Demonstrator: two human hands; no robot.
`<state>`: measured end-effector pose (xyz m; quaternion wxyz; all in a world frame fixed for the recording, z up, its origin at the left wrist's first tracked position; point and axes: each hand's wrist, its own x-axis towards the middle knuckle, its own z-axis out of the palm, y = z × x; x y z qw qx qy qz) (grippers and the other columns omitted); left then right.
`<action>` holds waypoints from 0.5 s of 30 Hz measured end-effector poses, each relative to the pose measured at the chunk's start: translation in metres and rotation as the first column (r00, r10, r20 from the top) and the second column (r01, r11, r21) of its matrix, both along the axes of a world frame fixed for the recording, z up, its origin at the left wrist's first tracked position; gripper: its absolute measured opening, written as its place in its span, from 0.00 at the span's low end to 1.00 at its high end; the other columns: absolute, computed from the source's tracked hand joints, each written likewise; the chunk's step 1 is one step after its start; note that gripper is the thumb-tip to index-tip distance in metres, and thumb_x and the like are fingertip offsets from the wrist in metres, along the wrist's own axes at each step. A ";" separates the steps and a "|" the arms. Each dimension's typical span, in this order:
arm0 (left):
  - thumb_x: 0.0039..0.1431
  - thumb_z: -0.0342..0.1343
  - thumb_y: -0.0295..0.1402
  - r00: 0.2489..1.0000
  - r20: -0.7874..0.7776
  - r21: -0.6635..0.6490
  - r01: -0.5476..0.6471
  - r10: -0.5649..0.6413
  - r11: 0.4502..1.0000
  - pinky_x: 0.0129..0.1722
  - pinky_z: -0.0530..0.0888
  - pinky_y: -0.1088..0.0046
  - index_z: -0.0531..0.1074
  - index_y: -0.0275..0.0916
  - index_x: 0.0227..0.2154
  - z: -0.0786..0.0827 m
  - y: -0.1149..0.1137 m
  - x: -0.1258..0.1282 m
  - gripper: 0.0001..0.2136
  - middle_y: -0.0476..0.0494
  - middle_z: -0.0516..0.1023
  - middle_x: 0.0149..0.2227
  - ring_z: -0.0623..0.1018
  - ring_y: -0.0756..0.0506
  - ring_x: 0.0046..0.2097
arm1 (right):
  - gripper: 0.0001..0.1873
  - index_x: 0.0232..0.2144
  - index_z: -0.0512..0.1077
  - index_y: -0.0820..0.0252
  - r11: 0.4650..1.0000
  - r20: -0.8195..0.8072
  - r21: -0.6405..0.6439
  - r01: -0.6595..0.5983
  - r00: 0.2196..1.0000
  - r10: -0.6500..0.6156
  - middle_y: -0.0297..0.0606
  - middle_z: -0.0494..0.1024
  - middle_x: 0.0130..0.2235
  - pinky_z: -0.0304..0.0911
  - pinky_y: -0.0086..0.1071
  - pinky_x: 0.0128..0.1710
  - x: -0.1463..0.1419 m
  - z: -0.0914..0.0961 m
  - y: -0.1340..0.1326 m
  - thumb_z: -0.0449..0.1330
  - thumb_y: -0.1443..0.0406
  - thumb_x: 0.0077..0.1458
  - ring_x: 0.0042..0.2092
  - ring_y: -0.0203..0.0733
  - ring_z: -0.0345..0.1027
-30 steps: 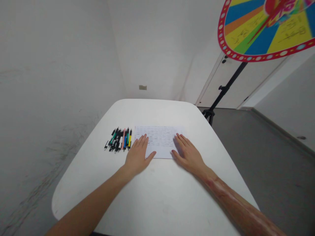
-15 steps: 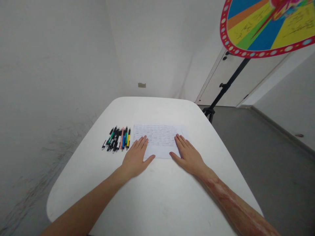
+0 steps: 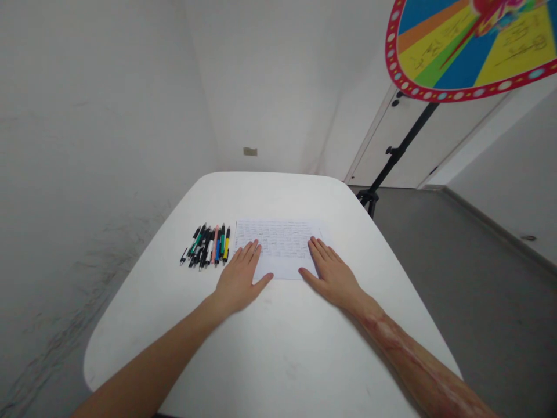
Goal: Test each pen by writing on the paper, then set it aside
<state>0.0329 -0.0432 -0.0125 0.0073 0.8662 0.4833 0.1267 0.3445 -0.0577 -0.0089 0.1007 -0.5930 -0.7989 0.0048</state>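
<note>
A sheet of paper [image 3: 281, 247] covered with handwriting lies flat on the white table [image 3: 278, 342]. My left hand [image 3: 239, 278] rests palm down on the sheet's near left corner, fingers stretched out. My right hand [image 3: 333, 276] lies flat on its near right corner, fingers also spread. Neither hand holds anything. A row of several pens [image 3: 208, 246] in black, green, pink, blue and yellow lies side by side just left of the paper, a short way from my left fingertips.
A colourful prize wheel [image 3: 470, 46] on a black tripod stand [image 3: 391, 159] stands past the table's far right corner. White walls close in on the left and behind. Grey floor [image 3: 470, 273] and a white door lie to the right.
Both hands stay flat on the paper. Only the camera has shifted slightly, so the scene sits a little higher and to the left.
</note>
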 end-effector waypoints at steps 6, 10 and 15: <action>0.78 0.39 0.59 1.000 0.012 0.002 0.002 -0.002 1.000 0.79 0.58 0.48 0.43 0.36 0.80 -0.001 0.000 0.000 0.41 0.32 0.52 0.80 0.56 0.34 0.80 | 0.49 0.82 0.42 0.66 1.000 -0.010 0.005 -0.017 1.000 0.018 0.52 0.50 0.81 0.51 0.55 0.79 0.001 0.000 -0.001 0.47 0.42 0.74 0.81 0.59 0.46; 0.78 0.40 0.58 1.000 0.018 0.006 0.001 -0.001 1.000 0.79 0.57 0.49 0.42 0.37 0.81 -0.002 0.000 0.000 0.41 0.32 0.52 0.80 0.55 0.35 0.81 | 0.49 0.82 0.39 0.63 0.999 -0.032 0.016 -0.030 0.999 0.031 0.50 0.50 0.81 0.52 0.57 0.79 0.003 -0.001 0.000 0.46 0.42 0.75 0.81 0.59 0.46; 0.78 0.39 0.59 1.000 0.004 -0.006 0.000 0.000 1.000 0.80 0.56 0.50 0.44 0.35 0.80 0.000 0.000 0.000 0.41 0.32 0.51 0.81 0.55 0.35 0.81 | 0.48 0.82 0.43 0.66 1.000 -0.026 0.000 -0.018 1.000 0.018 0.52 0.51 0.80 0.51 0.56 0.79 0.002 0.000 0.000 0.47 0.42 0.74 0.81 0.59 0.46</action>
